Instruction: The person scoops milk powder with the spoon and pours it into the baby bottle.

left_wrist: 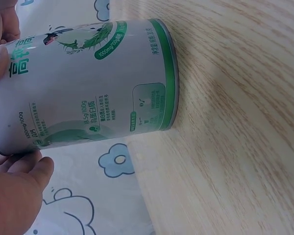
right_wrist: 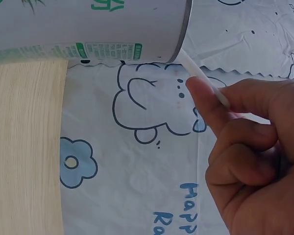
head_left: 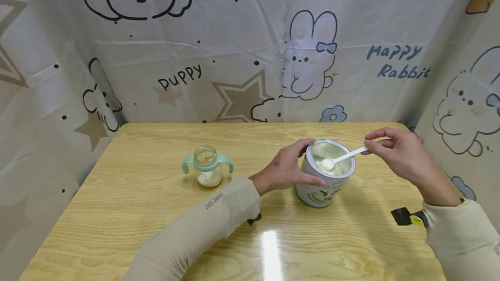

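Note:
A white and green milk powder can (head_left: 320, 192) stands on the table, tilted a little, its top uncovered. My left hand (head_left: 287, 168) grips it near the rim, thumb on the near side and fingers round the far side. Between thumb and fingertips, my right hand (head_left: 396, 153) pinches the handle of a white scoop (head_left: 349, 154). The bowl of the scoop lies inside the can and holds pale powder. In the right wrist view the can wall hides that bowl, and only the handle (right_wrist: 198, 73) shows.
Left of the can stands a baby bottle (head_left: 208, 172) with mint-green handles, uncapped, with some powder in it. The wooden table (head_left: 136, 211) meets a printed cloth (head_left: 234, 47) at the back. Both forearms wear beige sleeves and dark wrist straps.

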Demonstrator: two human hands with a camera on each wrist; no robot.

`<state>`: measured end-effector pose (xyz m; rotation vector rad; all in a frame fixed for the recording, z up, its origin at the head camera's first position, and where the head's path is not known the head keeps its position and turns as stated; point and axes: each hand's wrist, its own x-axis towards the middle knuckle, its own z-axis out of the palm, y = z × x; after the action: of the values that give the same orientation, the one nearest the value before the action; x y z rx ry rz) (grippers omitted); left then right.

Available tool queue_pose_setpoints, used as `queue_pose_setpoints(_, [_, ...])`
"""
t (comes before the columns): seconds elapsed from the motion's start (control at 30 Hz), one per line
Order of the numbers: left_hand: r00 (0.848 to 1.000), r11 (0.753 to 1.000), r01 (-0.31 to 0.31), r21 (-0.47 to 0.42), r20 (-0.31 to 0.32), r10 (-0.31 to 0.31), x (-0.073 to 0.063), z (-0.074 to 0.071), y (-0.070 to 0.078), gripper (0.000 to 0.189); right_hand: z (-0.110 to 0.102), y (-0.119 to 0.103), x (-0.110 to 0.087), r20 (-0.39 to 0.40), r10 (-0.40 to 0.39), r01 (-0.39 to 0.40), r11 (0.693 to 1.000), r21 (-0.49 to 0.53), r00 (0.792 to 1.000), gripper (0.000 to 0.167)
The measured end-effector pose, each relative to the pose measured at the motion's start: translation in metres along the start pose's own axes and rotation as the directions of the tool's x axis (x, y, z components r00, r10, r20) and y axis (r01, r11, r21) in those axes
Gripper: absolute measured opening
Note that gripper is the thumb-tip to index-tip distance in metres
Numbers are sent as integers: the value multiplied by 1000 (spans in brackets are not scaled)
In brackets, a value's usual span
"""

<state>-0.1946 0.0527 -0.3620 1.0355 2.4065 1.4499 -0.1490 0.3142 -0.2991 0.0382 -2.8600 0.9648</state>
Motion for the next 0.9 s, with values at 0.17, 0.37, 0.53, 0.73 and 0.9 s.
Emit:
queue_pose_setpoints(0.17, [1000,1000,-15,0,14,15,-2,-1,0,99,2,2,2,8,36,-36,999,28,999,31])
queue_pose_setpoints(0.37, [1000,1000,18,-16,19,-18,-8,-8,1,105,0,5,4,37,74,-78,990,113,997,34])
queue_pose_setpoints(0.53, [999,999,49,-17,1,-49,-12,-24,2,107,-4,5,7,47,73,-81,981,177,996,37])
queue_pose_setpoints(0.73, [997,996,81,-43,-16,-82,-19,-43,2,105,-7,-1,11,39,75,-82,974,211,996,38])
queue_pose_setpoints(0.9, [994,991,107,-85,-18,-109,-28,-57,-1,103,-9,-9,15,27,86,-90,964,248,996,32])
